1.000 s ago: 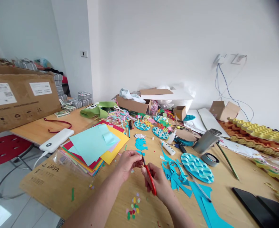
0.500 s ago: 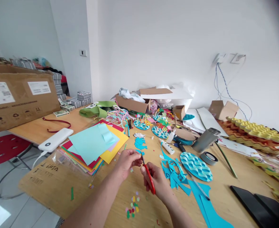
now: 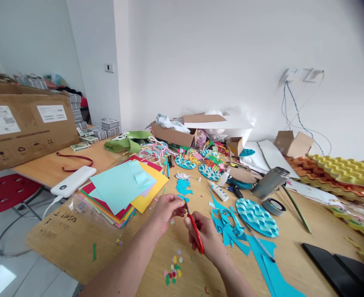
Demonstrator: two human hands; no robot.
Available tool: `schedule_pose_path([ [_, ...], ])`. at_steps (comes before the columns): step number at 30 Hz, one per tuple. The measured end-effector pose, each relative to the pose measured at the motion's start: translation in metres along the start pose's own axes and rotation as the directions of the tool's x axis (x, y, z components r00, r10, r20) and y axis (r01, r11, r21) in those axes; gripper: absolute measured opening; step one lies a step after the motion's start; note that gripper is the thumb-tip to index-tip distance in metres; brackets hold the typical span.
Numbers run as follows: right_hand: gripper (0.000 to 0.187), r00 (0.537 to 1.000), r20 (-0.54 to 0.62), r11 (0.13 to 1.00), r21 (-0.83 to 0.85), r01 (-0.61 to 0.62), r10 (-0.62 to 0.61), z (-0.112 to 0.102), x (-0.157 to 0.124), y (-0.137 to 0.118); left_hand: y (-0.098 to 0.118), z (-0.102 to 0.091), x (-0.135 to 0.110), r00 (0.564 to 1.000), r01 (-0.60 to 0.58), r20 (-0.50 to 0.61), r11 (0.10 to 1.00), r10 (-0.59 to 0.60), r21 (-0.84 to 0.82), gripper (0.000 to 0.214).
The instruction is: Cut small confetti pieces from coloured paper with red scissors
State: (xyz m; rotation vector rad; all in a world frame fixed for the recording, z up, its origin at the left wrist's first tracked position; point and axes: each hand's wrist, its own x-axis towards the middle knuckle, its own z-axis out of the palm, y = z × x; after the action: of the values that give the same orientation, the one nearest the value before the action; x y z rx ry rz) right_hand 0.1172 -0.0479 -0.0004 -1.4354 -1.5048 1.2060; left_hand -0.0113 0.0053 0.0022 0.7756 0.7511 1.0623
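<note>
My right hand point(image 3: 202, 233) is closed around the red handles of a pair of scissors point(image 3: 195, 231). Their dark blades point up and away, meeting the fingertips of my left hand point(image 3: 166, 212). Those fingers are pinched together on what looks like a small piece of blue paper point(image 3: 182, 198), mostly hidden by the fingers. Just beyond lie blue paper cut-outs point(image 3: 184, 187). Blue paper scraps point(image 3: 227, 227) are heaped to the right of the scissors, beside an oval blue wavy-patterned piece point(image 3: 256, 217). Small coloured paper dots point(image 3: 172, 272) are scattered on the table below my hands.
Coloured paper sheets point(image 3: 115, 187) are stacked at left beside a white power bank point(image 3: 73, 181). To the right are a glue bottle point(image 3: 219, 192), a metal flask point(image 3: 270, 182), a tape roll point(image 3: 274, 206) and a dark phone point(image 3: 327, 264). Cardboard boxes point(image 3: 172, 135) stand at the back.
The whole view has shifted very slightly. Both hands and the scissors keep nearly the same position, with the left fingers still at the blade tips.
</note>
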Motion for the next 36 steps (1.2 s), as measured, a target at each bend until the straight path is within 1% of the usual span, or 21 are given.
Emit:
schedule_pose_path([
  [12,0.036,1.0,0.008,1.0,0.001,0.001,-0.001,-0.0008,-0.0015,-0.0008,0.0,0.0,0.0008,0.999,-0.007,-0.038,1.0,0.007,0.0,0.012],
  [17,0.038,1.0,0.0,1.0,-0.004,-0.007,0.007,-0.0014,-0.0013,-0.0014,0.0008,0.0001,-0.0001,1.0,-0.003,-0.007,0.999,0.003,0.035,0.013],
  [20,0.04,1.0,-0.006,1.0,-0.008,-0.014,0.014,-0.0009,-0.0011,-0.0017,0.0014,0.0009,-0.0007,1.0,-0.022,-0.005,0.999,0.022,0.047,0.013],
  [28,0.039,1.0,-0.003,1.0,-0.005,-0.018,0.018,-0.0006,0.0004,-0.0005,0.001,0.0026,0.0002,0.995,-0.056,-0.077,0.998,0.058,0.03,0.012],
  [36,0.039,0.999,-0.013,0.999,-0.027,-0.031,0.031,-0.0005,-0.0008,-0.0023,-0.0005,0.0011,0.0013,0.995,-0.076,-0.06,0.996,0.079,0.049,0.012],
])
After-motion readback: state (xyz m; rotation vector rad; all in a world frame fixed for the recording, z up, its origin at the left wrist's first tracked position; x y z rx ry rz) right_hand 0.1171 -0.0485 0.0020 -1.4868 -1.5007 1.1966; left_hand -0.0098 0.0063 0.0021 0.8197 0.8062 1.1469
